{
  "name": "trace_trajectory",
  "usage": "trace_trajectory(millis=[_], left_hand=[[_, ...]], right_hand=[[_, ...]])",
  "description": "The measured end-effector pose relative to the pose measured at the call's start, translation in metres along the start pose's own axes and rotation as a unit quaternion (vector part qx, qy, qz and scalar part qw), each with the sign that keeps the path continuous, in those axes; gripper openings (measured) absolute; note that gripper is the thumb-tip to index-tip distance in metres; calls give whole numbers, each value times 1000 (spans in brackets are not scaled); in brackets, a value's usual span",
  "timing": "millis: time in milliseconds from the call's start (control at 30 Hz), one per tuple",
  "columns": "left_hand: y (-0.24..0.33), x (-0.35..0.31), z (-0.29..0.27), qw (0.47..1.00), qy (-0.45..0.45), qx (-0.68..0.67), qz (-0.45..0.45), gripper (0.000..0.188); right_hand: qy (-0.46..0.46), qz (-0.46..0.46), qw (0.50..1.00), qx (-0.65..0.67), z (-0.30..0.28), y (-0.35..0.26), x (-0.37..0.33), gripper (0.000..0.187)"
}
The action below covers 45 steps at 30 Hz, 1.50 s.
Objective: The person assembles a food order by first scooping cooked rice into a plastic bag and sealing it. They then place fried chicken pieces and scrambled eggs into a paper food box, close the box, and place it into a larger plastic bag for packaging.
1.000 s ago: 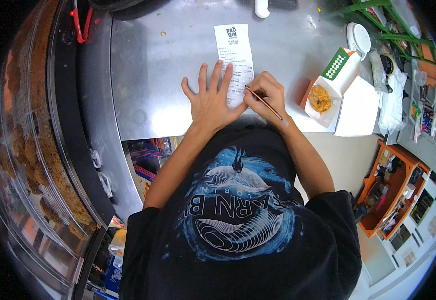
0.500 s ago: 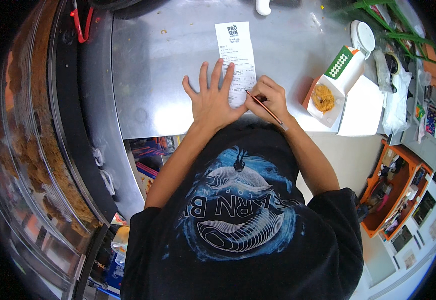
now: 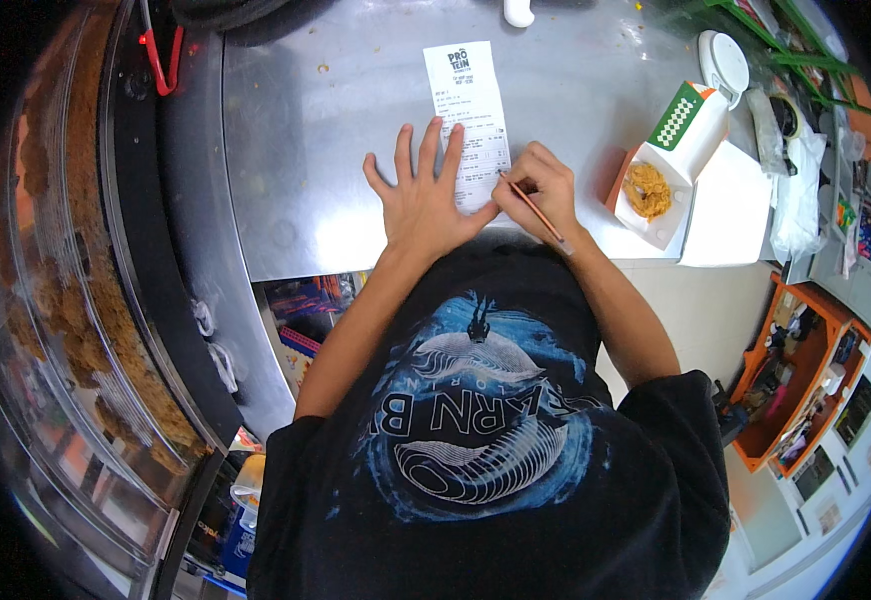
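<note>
A long white printed receipt lies on the steel table. Spread flat over its lower left part, my left hand presses it down with the fingers apart. My right hand grips a slim brown pen, whose tip meets the receipt near its lower right edge. The left thumb reaches close to the right hand's fingers. Right of my hands stands an opened food box with a green panel, holding a piece of golden-brown fried food.
A white sheet lies beside the box, at the table's front edge. Behind are a white round lid-like item and clear plastic bags. Red-handled tongs hang at the far left, near a glass-fronted case.
The pen tip and right hand have shifted slightly up along the receipt's right edge. The receipt appears turned a little, its top further left. My left hand stays nearly in place.
</note>
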<state>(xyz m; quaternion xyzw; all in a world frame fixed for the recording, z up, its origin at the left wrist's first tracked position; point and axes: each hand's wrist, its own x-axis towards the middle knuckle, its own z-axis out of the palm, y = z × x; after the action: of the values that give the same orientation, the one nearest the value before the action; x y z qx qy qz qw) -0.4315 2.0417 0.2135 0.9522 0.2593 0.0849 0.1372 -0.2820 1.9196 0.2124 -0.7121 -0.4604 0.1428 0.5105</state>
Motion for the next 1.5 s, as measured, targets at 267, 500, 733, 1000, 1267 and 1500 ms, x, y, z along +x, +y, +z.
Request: trace_trajectory(millis=[267,500,733,1000,1267,1500], left_hand=[[0,0,1,1000,-8,-4,-8,107],[0,0,0,1000,-12,-1,-9,108],[-1,-1,1,1000,-18,3,-7,108],[0,1,1,1000,-23,2,-12,108],[1,1,-2,1000,-17,19,-11,106],[6,3,-8,999,-20,6,-29,109]], right_hand=[[65,36,996,49,-2,-5,2,14],[-9,-11,999,38,3,-5,8,10],[-36,-8,999,27,3,-1,6,11],[40,38,998,26,2,0,8,12],[-15,-38,998,37,-4,-10,2,14],[-29,22,998,45,-4,-10,1,14]])
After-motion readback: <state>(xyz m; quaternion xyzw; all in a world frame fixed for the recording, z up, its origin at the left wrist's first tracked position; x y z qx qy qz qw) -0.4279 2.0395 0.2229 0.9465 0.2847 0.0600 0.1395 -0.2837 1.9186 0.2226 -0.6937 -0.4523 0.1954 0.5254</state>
